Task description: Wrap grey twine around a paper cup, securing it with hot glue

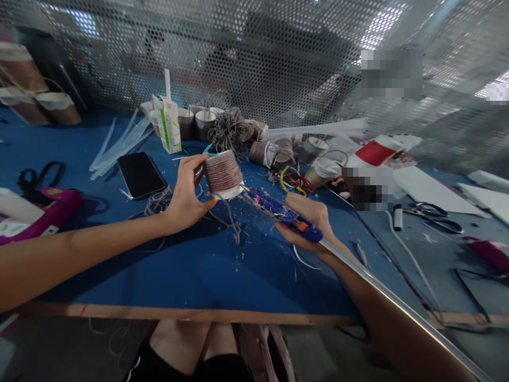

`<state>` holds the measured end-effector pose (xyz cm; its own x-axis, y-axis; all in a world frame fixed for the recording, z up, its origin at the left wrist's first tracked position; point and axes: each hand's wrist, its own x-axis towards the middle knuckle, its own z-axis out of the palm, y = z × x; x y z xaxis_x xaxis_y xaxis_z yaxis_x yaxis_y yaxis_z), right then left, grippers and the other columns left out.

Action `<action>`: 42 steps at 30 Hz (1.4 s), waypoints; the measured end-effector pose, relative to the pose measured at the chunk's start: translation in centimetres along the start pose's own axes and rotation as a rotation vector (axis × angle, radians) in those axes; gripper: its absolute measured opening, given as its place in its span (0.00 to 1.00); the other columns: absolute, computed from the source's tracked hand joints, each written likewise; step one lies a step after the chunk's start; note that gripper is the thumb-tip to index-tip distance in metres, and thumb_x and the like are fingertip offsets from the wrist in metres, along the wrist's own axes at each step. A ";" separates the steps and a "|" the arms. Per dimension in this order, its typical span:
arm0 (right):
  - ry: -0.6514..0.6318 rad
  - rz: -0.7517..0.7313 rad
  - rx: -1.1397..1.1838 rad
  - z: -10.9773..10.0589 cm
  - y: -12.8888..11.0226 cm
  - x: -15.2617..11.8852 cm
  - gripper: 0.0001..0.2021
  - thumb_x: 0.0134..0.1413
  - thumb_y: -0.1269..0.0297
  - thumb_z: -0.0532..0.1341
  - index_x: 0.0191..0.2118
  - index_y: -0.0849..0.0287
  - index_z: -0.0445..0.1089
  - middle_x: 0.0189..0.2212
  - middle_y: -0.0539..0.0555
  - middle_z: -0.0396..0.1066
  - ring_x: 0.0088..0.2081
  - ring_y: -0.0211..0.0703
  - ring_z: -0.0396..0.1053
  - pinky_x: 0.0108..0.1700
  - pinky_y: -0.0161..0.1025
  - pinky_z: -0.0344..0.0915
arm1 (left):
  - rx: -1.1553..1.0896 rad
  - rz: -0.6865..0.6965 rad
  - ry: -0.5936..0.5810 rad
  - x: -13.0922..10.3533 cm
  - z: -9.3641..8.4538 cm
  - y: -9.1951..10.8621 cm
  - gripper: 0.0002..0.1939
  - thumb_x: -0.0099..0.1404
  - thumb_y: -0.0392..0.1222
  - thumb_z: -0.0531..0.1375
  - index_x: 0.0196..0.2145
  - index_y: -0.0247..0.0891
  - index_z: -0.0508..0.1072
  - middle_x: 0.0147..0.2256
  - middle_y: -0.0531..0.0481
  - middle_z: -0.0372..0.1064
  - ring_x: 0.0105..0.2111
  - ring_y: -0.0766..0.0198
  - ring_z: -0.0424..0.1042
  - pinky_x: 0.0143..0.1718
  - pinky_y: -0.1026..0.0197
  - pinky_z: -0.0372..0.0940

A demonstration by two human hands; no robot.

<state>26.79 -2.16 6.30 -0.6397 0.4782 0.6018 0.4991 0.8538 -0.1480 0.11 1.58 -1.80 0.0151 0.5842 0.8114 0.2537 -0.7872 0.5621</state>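
My left hand [191, 193] grips a small cup wrapped in reddish-grey cord [224, 174], tilted on its side above the table. Its white rim faces down and to the right. In my right hand [314, 217] is a blue glue gun [278, 207], its nozzle close to the cup's rim; whether it touches, I cannot tell. A long clear glue stick [382, 284] runs out of the gun's back end and passes over my right forearm. From the cup a loose end of grey cord [234, 225] hangs toward the table.
On the blue table [191, 276] lie a black phone [141, 174], clear glue sticks [123, 143], scissors [433, 212] and a purple device [59, 209]. A drink carton [169, 124], a grey cord bundle [230, 130] and several wrapped cups stand behind, before a perforated metal screen [238, 63].
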 end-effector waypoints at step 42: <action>-0.220 0.477 1.213 2.9 -2.3 0.3 0.23 0.57 0.38 0.60 0.30 0.54 0.59 0.29 0.50 0.65 0.32 0.41 0.67 0.41 0.45 0.69 | 0.149 0.116 -0.176 0.5 -0.9 1.3 0.43 0.55 0.54 0.70 0.63 0.44 0.59 0.54 0.40 0.62 0.54 0.51 0.66 0.53 0.46 0.72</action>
<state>23.71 -3.41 4.58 -0.6868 0.7060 0.1726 -0.0627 0.1790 -0.9818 -0.39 0.66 -0.57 0.2173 0.5269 0.8217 0.3795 -0.8211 0.4262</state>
